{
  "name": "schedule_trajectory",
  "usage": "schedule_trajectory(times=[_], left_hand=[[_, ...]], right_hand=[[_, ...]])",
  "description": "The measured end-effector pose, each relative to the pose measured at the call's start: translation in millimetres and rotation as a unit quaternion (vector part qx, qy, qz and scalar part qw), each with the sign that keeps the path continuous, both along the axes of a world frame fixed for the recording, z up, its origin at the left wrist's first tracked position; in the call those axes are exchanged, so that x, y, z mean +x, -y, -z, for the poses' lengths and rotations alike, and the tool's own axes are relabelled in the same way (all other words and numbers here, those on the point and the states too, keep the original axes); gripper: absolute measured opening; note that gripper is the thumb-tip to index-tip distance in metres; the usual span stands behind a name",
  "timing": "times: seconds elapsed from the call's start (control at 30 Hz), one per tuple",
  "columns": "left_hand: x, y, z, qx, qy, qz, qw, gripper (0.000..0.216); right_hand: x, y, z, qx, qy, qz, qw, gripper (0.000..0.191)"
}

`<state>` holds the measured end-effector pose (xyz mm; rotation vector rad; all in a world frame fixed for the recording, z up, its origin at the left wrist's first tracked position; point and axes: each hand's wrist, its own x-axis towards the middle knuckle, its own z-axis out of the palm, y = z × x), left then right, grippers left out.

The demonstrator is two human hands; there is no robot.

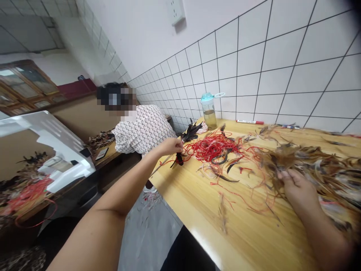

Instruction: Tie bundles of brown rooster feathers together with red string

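At the table's left edge, my left hand (174, 145) is closed with its fingertips pinched on dark feathers. Glossy black feathers (191, 130) fan out just behind it, and a small dark piece with some red (178, 159) hangs below the fingers. A tangled heap of red string (213, 146) lies right beside this hand. Over on the right, my right hand (300, 190) pinches a tuft of brown feathers (278, 160), somewhat blurred. More loose brown feathers (335, 165) spread in a pile behind and to the right of it.
On the wooden table (194, 210) a bottle (209, 113) with a turquoise lid stands near the tiled wall, with a red-and-white marker (249, 121) beside it. Another person (146, 126) in a patterned top sits beyond the left edge. A white foam box (67, 150) is at far left.
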<state>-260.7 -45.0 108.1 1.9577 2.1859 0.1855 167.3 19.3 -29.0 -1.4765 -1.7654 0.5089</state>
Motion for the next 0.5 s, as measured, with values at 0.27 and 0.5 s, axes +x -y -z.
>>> schedule_trajectory(times=[0.27, 0.5], left_hand=[[0.2, 30.9, 71.8, 0.04, -0.042, 0.022, 0.998, 0.01], [-2.8, 26.4, 62.1, 0.07, 0.037, -0.014, 0.997, 0.014]], right_hand=[[-1.0, -2.7, 2.2, -0.003, 0.012, 0.0, 1.0, 0.023], [0.1, 0.4, -0.8, -0.003, 0.012, 0.0, 1.0, 0.023]])
